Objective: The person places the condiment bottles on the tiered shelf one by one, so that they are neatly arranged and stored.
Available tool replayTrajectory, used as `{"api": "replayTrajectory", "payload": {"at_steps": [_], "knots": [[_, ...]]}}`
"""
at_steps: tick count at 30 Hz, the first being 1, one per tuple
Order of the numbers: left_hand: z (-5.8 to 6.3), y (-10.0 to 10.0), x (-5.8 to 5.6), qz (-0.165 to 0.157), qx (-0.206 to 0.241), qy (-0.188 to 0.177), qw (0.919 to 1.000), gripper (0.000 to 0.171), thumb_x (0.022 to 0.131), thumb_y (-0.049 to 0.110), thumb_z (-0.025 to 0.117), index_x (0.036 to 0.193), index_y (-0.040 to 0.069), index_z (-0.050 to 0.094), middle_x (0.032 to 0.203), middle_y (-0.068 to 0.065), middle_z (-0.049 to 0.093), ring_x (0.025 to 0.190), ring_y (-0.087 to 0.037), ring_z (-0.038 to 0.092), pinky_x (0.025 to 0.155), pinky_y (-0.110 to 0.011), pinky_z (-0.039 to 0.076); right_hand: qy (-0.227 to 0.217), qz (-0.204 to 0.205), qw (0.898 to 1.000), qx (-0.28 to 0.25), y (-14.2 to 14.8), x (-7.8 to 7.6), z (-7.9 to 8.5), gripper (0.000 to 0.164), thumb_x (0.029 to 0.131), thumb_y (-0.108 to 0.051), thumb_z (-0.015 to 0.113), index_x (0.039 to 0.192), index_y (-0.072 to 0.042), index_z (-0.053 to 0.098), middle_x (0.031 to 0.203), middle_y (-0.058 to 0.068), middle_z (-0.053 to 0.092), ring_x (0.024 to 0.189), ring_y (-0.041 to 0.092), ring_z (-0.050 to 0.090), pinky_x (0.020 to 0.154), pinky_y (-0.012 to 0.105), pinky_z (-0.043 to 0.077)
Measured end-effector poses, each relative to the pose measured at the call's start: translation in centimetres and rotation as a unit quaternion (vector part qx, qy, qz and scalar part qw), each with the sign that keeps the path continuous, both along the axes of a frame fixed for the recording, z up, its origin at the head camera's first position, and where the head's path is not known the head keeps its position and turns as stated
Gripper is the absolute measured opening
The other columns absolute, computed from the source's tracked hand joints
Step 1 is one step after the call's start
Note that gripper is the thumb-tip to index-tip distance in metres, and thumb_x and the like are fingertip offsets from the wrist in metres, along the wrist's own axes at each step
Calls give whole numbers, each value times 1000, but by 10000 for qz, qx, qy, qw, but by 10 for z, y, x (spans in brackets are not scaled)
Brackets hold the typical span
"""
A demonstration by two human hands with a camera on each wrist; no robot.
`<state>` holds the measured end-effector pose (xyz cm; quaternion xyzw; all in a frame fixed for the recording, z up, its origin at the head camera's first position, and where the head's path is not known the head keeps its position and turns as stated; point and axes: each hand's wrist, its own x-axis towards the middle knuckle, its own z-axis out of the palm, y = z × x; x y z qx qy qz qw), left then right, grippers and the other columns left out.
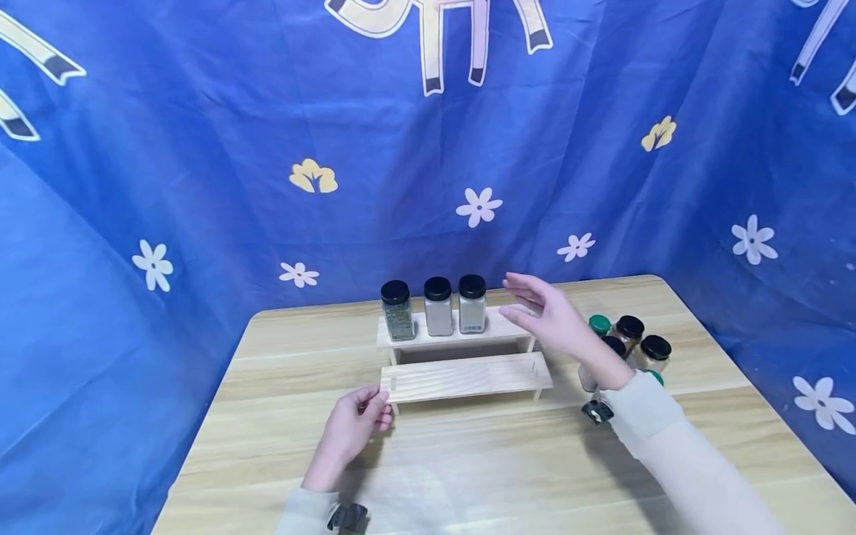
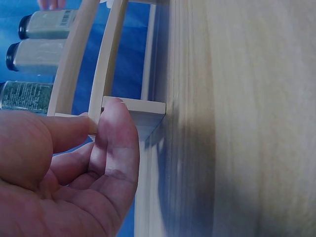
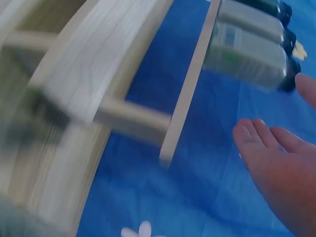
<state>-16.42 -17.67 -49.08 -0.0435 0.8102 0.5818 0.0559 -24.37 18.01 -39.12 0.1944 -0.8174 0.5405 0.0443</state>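
A two-step wooden rack (image 1: 461, 377) stands on the table. My left hand (image 1: 354, 422) pinches the left end of its lower step; in the left wrist view, the thumb (image 2: 74, 132) and fingers meet at the board's edge. On the upper step (image 1: 501, 327) stand three square jars with black lids: one with dark green flakes (image 1: 399, 321), a pale one (image 1: 438, 316) and another pale one (image 1: 472, 313). Above the upper step's right end, my right hand (image 1: 558, 319) holds nothing. Its fingers are extended with the thumb apart, just right of the nearest jar.
Several more jars with black lids (image 1: 656, 348) and green lids (image 1: 599, 324) stand grouped on the right of the wooden table (image 1: 294, 371), partly hidden by my right forearm. A blue patterned curtain (image 1: 388, 200) hangs behind and along the sides.
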Motion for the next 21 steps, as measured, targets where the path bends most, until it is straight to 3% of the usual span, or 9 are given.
{"api": "replayTrajectory", "payload": {"at_steps": [4, 9, 14, 17, 21], "knots": [[1, -2, -1, 61, -39, 26, 10000, 31, 106, 7, 59, 128, -15, 62, 93, -19, 73, 79, -20, 72, 70, -27, 69, 215, -269, 9994, 37, 26, 3, 2, 61, 99, -14, 74, 153, 0, 48, 151, 22, 58, 142, 40, 55, 123, 45, 47], [-1, 0, 0, 0, 22, -26, 10000, 30, 107, 7, 58, 127, -14, 63, 92, -19, 73, 79, -20, 71, 70, -27, 69, 472, -644, 9968, 79, 61, 10, 1, 57, 100, -12, 73, 150, 2, 51, 148, 24, 60, 139, 39, 57, 119, 23, 49], [-1, 0, 2, -18, 37, -58, 10000, 30, 107, 8, 59, 127, -14, 63, 93, -19, 73, 79, -20, 71, 70, -28, 69, 612, -1161, 9913, 65, 98, 27, -2, 57, 99, -10, 73, 150, 4, 51, 146, 27, 60, 131, 7, 62, 109, 7, 49], [0, -1, 1, -27, 13, -68, 10000, 30, 107, 9, 59, 127, -13, 63, 93, -19, 73, 79, -21, 71, 70, -28, 69, 727, -1498, 9860, 88, 120, 35, -6, 56, 98, -8, 74, 148, 6, 52, 140, 13, 67, 123, -9, 60, 105, 4, 50], [1, -1, 0, -41, 20, -70, 10000, 31, 107, 9, 59, 127, -14, 63, 93, -19, 73, 79, -20, 71, 70, -27, 69, 759, -1897, 9786, 250, 148, 45, -16, 56, 96, -9, 77, 144, 9, 54, 129, -14, 67, 117, -15, 60, 101, 1, 51]]}}
